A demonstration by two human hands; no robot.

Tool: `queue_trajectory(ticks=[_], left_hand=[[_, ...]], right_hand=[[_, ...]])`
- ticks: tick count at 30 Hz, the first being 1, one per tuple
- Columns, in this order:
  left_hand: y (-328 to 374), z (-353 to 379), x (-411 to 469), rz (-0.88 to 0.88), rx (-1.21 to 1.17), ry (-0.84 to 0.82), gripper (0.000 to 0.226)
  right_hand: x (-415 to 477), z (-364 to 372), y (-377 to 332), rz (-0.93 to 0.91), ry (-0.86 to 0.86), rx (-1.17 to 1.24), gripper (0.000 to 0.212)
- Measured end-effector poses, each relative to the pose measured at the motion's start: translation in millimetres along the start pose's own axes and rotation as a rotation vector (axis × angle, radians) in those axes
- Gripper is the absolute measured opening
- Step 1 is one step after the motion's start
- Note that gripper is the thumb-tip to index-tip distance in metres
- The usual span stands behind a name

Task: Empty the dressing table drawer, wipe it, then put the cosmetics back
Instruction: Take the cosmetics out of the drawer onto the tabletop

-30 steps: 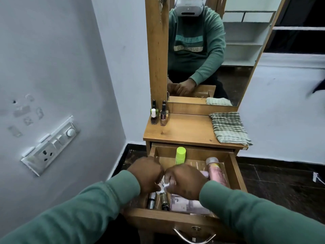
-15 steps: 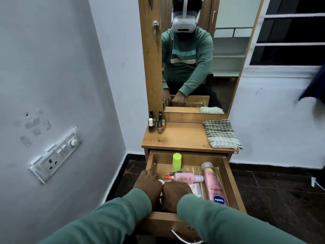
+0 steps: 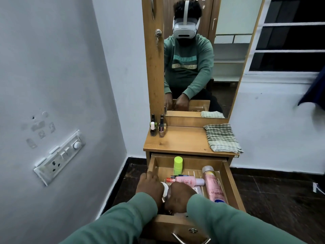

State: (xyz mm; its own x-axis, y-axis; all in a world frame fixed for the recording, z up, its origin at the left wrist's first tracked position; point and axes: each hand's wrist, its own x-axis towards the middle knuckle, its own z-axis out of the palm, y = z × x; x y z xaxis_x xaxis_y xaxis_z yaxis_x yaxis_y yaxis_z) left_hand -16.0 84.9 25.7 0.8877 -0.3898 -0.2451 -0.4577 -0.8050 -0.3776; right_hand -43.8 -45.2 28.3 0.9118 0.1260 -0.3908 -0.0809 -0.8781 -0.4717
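Observation:
The wooden drawer (image 3: 229,182) of the dressing table stands pulled out. Inside it a lime-green bottle (image 3: 178,164) stands at the back, a small pink bottle (image 3: 186,181) lies across the middle, and a tall pink tube (image 3: 213,185) lies along the right wall. My left hand (image 3: 149,186) and my right hand (image 3: 181,195) reach down side by side into the front left of the drawer, fingers curled downward. A white round item (image 3: 165,188) shows between them. What the fingers hold is hidden.
On the table top (image 3: 184,140) stand nail polish bottles (image 3: 157,129) at the back left, and a folded green checked cloth (image 3: 221,138) lies at the right. A mirror rises behind. A switchboard (image 3: 59,157) sits on the near left wall. The floor is dark tile.
The view has tilted up and pulled back. Both hands have drawn toward the drawer's front left, uncovering the small pink bottle and the tall pink tube.

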Motion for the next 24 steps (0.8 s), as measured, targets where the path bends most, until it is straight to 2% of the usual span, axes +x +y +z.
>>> queue_trajectory(ticks=[2, 5, 8, 11, 14, 17, 21, 24], left_hand=[[-2, -2, -2, 0.003, -0.058, 0.001, 0.039], [-5, -7, -6, 0.025, -0.154, 0.001, 0.035], [-7, -10, -10, 0.031, -0.245, 0.009, 0.036], [-16, -15, -16, 0.008, -0.467, 0.063, 0.037], [-38, -26, -16, -0.046, -0.753, 0.213, 0.040], [-66, -46, -3, -0.110, -0.976, 0.417, 0.048], [-95, -62, 34, -0.204, -1.157, 0.582, 0.060], [-104, -62, 64, -0.221, -1.247, 0.640, 0.062]], right_hand=[[0, -3, 4, 0.011, -0.010, 0.047, 0.013], [1, -6, 6, 0.038, -0.012, 0.081, 0.026], [2, -11, 7, 0.020, -0.022, 0.095, 0.028], [1, -23, 6, -0.026, 0.009, 0.164, 0.025], [0, -43, 0, -0.102, 0.118, 0.347, 0.019], [9, -64, -12, -0.160, 0.305, 0.443, 0.016], [42, -87, -26, -0.159, 0.500, 0.511, 0.015], [72, -96, -31, -0.135, 0.590, 0.551, 0.017]])
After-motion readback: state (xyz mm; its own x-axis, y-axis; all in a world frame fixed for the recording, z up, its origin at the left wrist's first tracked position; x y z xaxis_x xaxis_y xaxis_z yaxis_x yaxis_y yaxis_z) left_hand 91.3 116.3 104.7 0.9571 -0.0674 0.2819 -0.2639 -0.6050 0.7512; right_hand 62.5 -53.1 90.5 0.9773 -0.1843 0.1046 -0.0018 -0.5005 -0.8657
